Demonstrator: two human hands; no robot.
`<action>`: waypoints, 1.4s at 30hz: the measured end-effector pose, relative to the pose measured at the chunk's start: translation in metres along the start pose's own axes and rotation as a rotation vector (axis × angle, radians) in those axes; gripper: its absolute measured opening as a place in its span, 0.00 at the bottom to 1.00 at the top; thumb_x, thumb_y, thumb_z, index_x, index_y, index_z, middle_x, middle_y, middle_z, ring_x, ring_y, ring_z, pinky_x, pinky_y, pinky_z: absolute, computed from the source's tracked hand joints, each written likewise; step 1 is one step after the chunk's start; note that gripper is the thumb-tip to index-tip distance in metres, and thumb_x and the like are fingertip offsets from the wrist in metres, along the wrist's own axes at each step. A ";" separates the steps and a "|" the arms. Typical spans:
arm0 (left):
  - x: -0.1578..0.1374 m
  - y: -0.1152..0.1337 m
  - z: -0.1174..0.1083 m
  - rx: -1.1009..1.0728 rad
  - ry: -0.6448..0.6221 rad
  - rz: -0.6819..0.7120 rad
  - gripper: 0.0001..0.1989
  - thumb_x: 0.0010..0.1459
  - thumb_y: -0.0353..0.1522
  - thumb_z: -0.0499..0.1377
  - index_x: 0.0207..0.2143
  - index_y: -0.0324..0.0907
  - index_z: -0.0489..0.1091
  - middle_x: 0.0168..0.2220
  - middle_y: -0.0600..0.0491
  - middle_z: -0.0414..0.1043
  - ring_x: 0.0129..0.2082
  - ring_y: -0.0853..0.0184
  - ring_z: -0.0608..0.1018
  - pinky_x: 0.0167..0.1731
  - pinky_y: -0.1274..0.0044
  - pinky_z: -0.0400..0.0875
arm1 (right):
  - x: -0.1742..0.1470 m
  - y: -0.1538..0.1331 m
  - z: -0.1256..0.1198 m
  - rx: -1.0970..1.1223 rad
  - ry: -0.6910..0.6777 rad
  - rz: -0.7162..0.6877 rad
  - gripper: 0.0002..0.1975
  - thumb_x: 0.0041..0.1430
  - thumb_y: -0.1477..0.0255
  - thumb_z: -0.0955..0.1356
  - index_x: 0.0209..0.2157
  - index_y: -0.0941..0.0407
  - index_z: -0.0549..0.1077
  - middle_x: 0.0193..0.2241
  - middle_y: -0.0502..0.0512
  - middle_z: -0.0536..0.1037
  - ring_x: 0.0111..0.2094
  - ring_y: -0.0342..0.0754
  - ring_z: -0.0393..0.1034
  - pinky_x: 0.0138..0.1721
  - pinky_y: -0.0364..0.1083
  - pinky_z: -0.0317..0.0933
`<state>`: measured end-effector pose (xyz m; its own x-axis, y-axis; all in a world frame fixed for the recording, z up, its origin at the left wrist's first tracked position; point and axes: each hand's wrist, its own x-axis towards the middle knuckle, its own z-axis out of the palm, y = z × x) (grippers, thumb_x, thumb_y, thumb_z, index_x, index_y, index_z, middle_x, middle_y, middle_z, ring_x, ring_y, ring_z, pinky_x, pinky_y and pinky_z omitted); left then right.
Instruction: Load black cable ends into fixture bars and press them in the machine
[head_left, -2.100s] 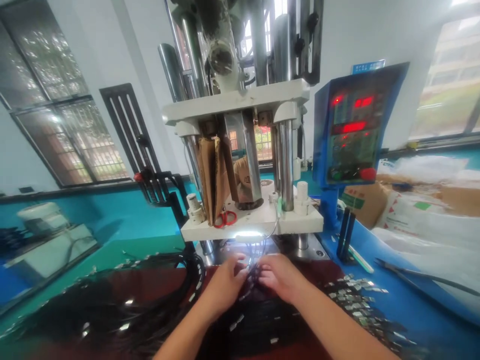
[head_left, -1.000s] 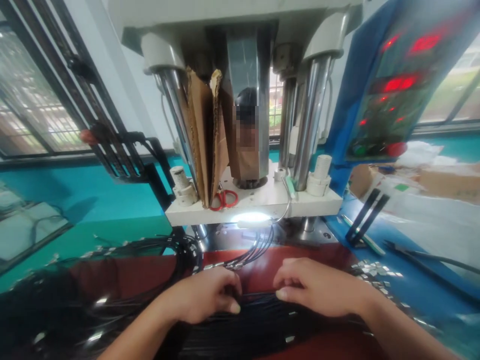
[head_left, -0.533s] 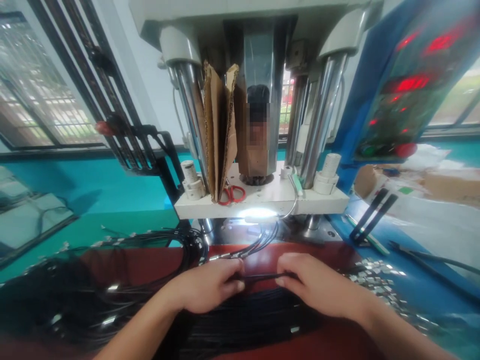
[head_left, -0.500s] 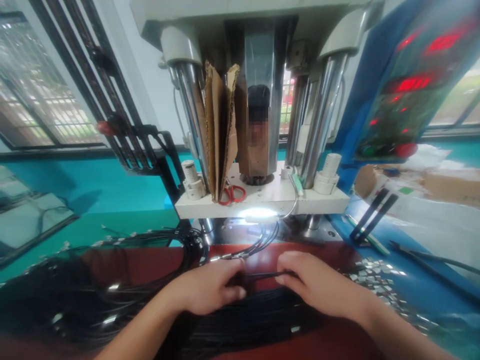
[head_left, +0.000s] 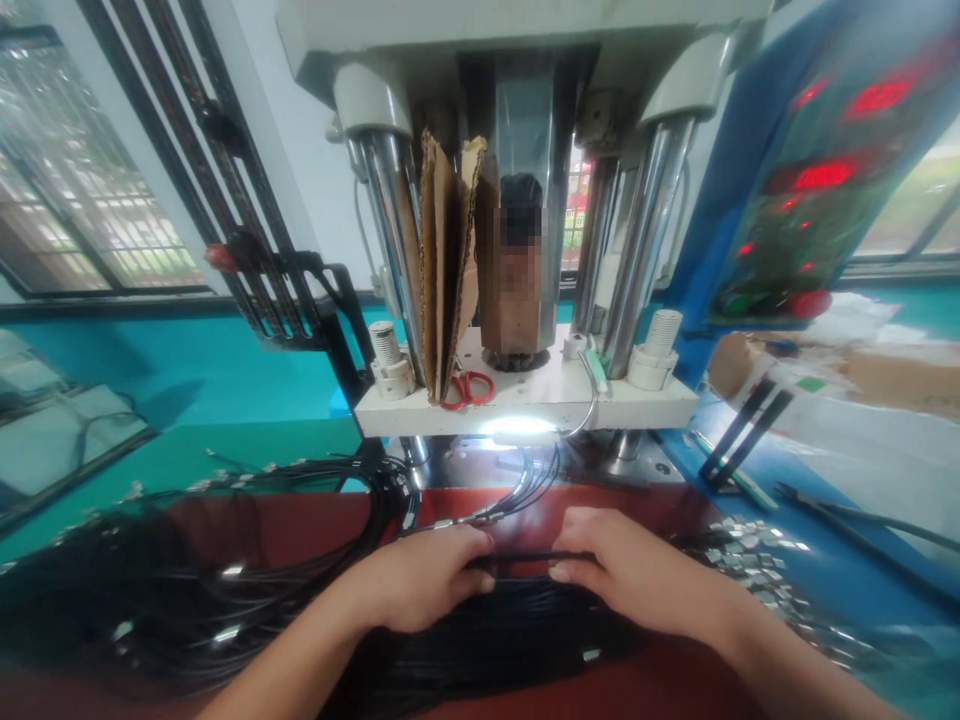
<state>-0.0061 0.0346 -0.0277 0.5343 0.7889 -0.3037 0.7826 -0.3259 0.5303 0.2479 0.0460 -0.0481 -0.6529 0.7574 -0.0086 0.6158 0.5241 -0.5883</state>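
Head view: the left hand (head_left: 420,585) and the right hand (head_left: 630,572) sit close together just in front of the press machine (head_left: 525,400), each with its fingers curled and pinched on 1 end of a short straight stretch of black cable (head_left: 521,557) held level between them. That stretch lies just above a thick bundle of black cables (head_left: 495,640) that runs across the red mat (head_left: 300,525) under both wrists. To the left, more black cables with small metal ends spread in loose coils (head_left: 225,590) over the mat and onto the green bench top. A few thin cables (head_left: 525,480) rise from near the left thumb into the lit gap under the machine's white plate, where red-handled scissors (head_left: 466,388) and a folded piece of cardboard (head_left: 446,260) rest. To the right of the right hand, small metal pieces (head_left: 750,565) lie scattered on the blue surface, below a blue control panel (head_left: 810,180) with red lit digits.
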 end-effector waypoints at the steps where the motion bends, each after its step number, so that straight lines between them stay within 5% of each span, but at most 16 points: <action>1: 0.000 0.001 -0.001 0.000 -0.001 0.009 0.10 0.59 0.39 0.51 0.36 0.45 0.70 0.36 0.53 0.73 0.34 0.63 0.73 0.32 0.75 0.62 | 0.000 0.000 0.000 0.004 0.001 0.005 0.11 0.62 0.66 0.65 0.35 0.55 0.78 0.32 0.54 0.75 0.35 0.49 0.68 0.39 0.44 0.58; 18: 0.003 0.002 0.004 -0.099 0.009 -0.106 0.10 0.50 0.35 0.60 0.38 0.49 0.69 0.35 0.57 0.72 0.36 0.63 0.73 0.32 0.77 0.60 | 0.001 0.000 0.002 -0.001 0.002 -0.008 0.12 0.62 0.65 0.64 0.33 0.55 0.78 0.32 0.56 0.77 0.35 0.51 0.69 0.40 0.45 0.58; 29: 0.001 -0.001 -0.001 -0.123 -0.033 -0.019 0.09 0.59 0.36 0.52 0.37 0.47 0.70 0.37 0.56 0.74 0.36 0.64 0.73 0.35 0.76 0.63 | 0.001 -0.001 0.001 -0.024 -0.012 -0.028 0.10 0.62 0.66 0.65 0.34 0.56 0.77 0.33 0.55 0.75 0.36 0.50 0.68 0.41 0.45 0.59; 42: 0.000 0.002 0.012 -0.015 0.107 -0.030 0.19 0.56 0.38 0.57 0.51 0.52 0.68 0.48 0.51 0.71 0.48 0.57 0.71 0.47 0.69 0.63 | -0.001 -0.003 0.009 -0.139 0.117 -0.073 0.03 0.64 0.75 0.61 0.35 0.56 0.66 0.39 0.55 0.69 0.42 0.50 0.63 0.47 0.50 0.58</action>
<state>-0.0004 0.0281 -0.0362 0.4730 0.8496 -0.2333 0.7925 -0.2945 0.5341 0.2432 0.0401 -0.0532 -0.6477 0.7509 0.1288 0.6288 0.6223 -0.4661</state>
